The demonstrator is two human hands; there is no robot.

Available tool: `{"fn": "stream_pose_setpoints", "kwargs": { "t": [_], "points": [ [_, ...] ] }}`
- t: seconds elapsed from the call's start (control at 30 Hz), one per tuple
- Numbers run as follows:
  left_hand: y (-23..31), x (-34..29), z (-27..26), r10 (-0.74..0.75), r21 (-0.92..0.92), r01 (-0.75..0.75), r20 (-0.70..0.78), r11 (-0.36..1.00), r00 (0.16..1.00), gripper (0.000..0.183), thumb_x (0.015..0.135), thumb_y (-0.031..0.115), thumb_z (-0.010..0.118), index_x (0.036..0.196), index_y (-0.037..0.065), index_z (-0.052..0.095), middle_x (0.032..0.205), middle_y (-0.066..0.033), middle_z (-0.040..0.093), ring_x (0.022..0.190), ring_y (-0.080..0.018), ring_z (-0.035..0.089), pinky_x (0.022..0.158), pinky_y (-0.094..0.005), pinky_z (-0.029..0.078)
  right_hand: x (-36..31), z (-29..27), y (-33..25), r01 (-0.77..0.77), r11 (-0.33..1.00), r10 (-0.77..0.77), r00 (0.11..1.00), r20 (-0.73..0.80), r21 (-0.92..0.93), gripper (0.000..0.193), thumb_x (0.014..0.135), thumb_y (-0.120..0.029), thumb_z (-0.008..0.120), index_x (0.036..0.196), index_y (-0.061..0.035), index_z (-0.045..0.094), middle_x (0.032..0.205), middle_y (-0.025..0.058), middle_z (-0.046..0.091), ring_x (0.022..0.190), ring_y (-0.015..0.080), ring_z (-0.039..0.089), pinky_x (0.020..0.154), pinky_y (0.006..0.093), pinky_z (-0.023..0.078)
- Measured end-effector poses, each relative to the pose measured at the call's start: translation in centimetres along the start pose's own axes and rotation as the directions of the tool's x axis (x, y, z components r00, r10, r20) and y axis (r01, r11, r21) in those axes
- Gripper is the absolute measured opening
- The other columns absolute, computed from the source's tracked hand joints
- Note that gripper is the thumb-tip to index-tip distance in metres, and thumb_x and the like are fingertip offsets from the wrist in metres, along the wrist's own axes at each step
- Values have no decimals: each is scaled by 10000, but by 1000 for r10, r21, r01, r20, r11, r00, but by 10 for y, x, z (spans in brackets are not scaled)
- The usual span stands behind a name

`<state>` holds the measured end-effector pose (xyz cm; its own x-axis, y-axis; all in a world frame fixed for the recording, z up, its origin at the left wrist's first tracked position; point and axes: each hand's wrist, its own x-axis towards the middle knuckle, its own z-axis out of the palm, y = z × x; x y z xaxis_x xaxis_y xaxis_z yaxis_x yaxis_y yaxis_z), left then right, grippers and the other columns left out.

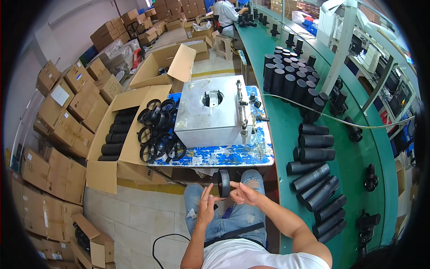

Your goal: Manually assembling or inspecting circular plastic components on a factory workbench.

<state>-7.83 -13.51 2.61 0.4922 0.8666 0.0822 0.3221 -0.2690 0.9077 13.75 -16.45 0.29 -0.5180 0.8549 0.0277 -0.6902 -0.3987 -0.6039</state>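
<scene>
A black plastic ring point(223, 183), seen nearly edge-on, is held up between my two hands above my lap. My left hand point(207, 204) is at its lower left side, with the fingers pointing upward and the thumb reaching toward its lower edge. My right hand point(244, 194) grips it from the right, index finger against the ring and the other fingers curled. Beyond the ring stands a metal box fixture point(210, 127) with a round opening on top. Left of this box lies a pile of black ring-shaped parts with spokes point(162, 141).
The fixture rests on a worn blue-and-white table point(210, 157). On the left, an open carton point(102, 179) holds black cylinders. Along the right runs a green workbench point(286, 215) with black tubes point(316, 141). Stacked cartons point(58, 175) line the left wall. Another person point(227, 15) sits at the far bench.
</scene>
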Motion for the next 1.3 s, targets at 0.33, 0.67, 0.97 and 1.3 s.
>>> {"fn": "stream_pose_setpoints", "kwargs": {
  "t": [0.33,0.67,0.97,1.3],
  "points": [
    [-30,12,4,-320,-653,330,139,682,937,806,948,643,182,1372,6,435,1442,-78,404,1345,-218,329,1093,-437,210,0,7,3,-37,979,47,998,45,-199,566,976,-515,379,1351,-92,393,590,-43,348,497,54,317,453,193,262],
    [2,22,-10,-150,-661,71,-64,747,987,670,995,535,228,1154,3,602,1453,-88,381,1279,-187,387,1061,-380,262,4,15,19,-118,866,115,993,-37,-486,549,1011,-431,357,1424,-70,342,607,-27,338,518,75,322,461,229,292],
    [22,6,-7,86,-252,-107,-94,962,992,628,1017,446,183,1406,-29,315,943,-115,702,1094,-180,557,1099,-388,201,2,9,8,-71,955,32,990,-139,-288,708,948,-585,364,1448,-89,299,619,-22,333,528,73,289,473,224,252],
    [-17,-7,10,-169,-288,178,58,941,984,710,999,523,148,1349,-18,446,1122,-140,649,1201,-221,481,1091,-380,227,2,4,2,-16,990,3,996,-95,-142,632,957,-577,344,1402,-129,371,593,-41,330,521,60,298,472,203,255]
  ]
}}
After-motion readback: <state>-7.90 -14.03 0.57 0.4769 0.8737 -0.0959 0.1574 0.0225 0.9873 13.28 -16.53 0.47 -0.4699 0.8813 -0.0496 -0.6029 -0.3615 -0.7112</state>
